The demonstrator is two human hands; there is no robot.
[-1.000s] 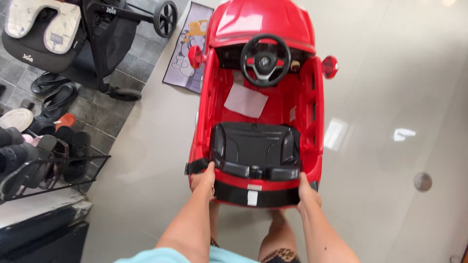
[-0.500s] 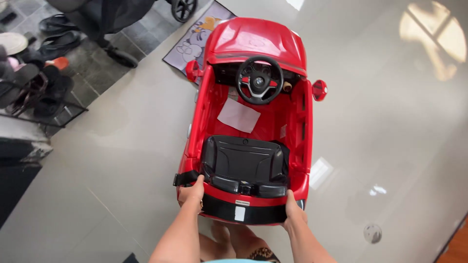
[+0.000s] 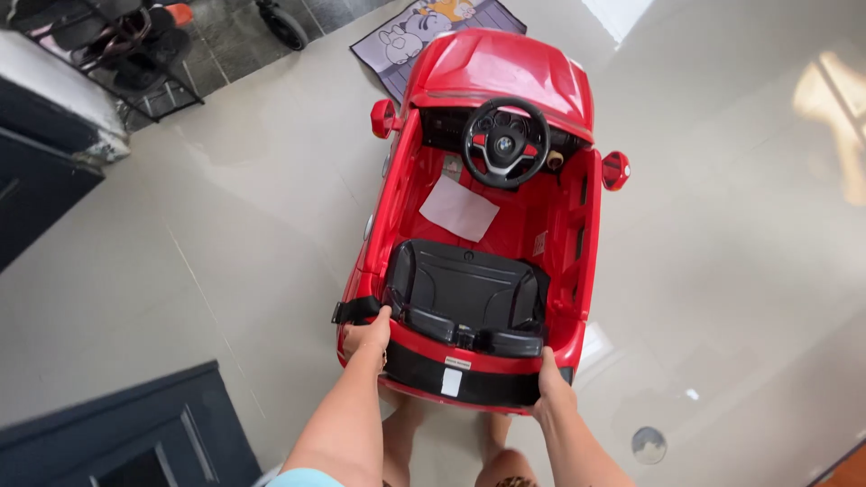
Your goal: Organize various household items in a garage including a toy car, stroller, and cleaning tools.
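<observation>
Looking down from my head camera, I have both hands on the back end of a red ride-on toy car that stands on the glossy pale tile floor, its bonnet pointing away from me. My left hand is closed around the rear left corner, thumb up by the black seat, just beside a short black strap that sticks out from the car's side. My right hand clasps the rear right corner, fingers wrapped under the dark bumper strip. Both hands grip the car's body; neither is loose.

Inside the car, a black steering wheel sits ahead of the seat, and a pale sheet of paper lies on the red footwell floor between them. Two small red mirrors stick out at the sides.

Beyond the bonnet lies a cartoon-printed mat. At the upper left, a wire rack with shoes stands on darker tiles. A dark panelled cabinet is at my lower left. My bare legs show beneath the car's rear.
</observation>
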